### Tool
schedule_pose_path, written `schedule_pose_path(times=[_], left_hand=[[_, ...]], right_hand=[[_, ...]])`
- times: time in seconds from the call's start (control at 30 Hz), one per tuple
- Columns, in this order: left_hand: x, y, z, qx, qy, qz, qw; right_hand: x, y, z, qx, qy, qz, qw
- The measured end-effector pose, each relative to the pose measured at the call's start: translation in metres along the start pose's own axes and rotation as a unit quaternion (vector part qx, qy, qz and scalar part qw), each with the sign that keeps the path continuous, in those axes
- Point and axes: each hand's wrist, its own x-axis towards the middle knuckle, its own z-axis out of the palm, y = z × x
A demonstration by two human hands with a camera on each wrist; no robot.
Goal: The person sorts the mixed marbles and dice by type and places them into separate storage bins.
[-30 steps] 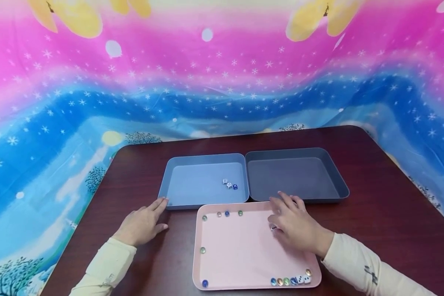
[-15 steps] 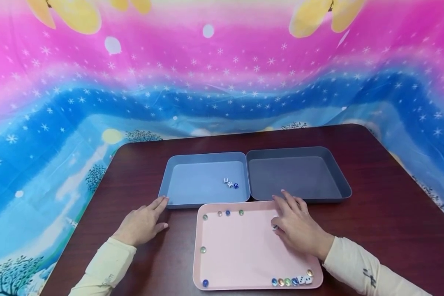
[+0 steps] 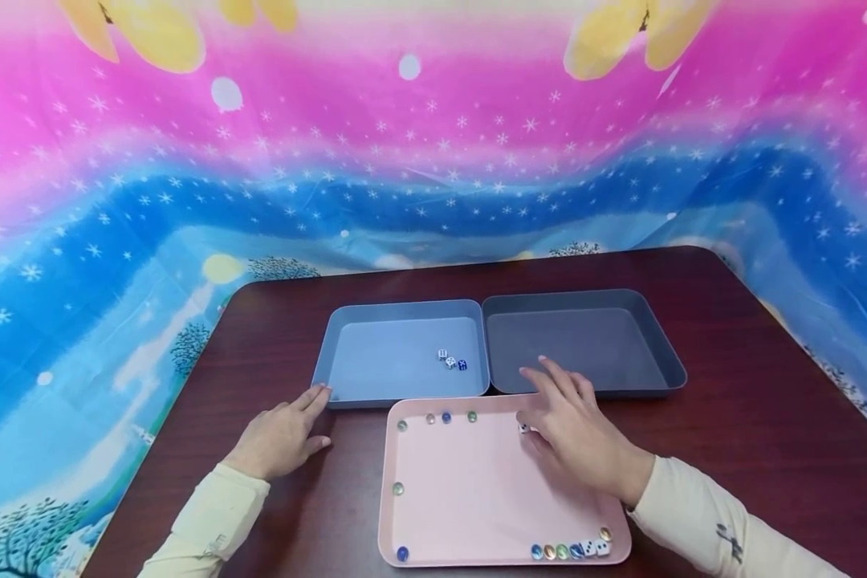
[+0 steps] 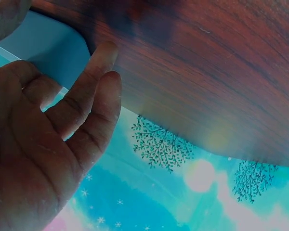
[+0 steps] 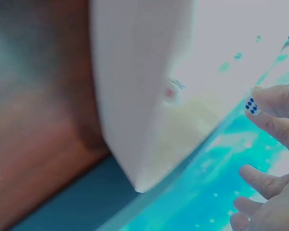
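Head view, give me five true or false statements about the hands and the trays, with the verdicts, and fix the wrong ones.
1. The right hand pinches a white die. True.
2. The light blue tray holds only marbles. False: it holds two white dice and one dark blue die.
3. The left hand has fingertips at the light blue tray's near left corner. True.
4. The dark gray tray stands left of the light blue tray. False: it stands to the right.
5. A blue marble sits in the pink tray's near left corner. True.
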Motion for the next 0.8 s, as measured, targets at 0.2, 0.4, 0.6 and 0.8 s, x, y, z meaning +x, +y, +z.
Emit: schedule_pose_path(times=[0.2,0.4,0.6,0.8], left_hand=[[-0.001,0.0,-0.001,0.001,-0.004,-0.007,1.0],[0.0,0.0,-0.002,-0.001,-0.007,-0.01,0.9999],[0.002,0.0,-0.002,-0.003,-0.008,-0.009,0.9999],[0.002,0.0,-0.001,-0.003,-0.014,-0.018,0.9997]], right_hand=[[0.038,-0.004,-0.009,0.023,0.025,-0.013,0.9993],[0.081,-0.007,-0.012,0.047,0.024,-0.021,0.9984],[0.112,-0.004,0.004,0.052,-0.006,-0.004,0.9986],[0.13,0.001,0.025,0.052,-0.067,0.028,0.996]])
